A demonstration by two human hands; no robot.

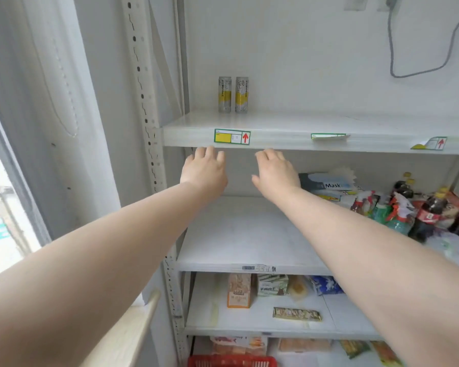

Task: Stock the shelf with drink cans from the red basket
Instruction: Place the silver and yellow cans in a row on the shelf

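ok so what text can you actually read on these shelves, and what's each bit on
"Mask": on the blue box, middle shelf.
two cans, upper shelf: vertical print, too blurred to read.
price tag, upper shelf edge: a red arrow pointing up; its print is too small.
barcode sticker, middle shelf edge: digits unreadable.
snack packs and bottle labels: blurred.

I'm at a small shop's rack: white metal shelves [249,234] with price labels [232,136] on the edges, 2 drink cans [224,94], cola bottles [429,210], snack packs [239,290], a red basket [232,361] below.
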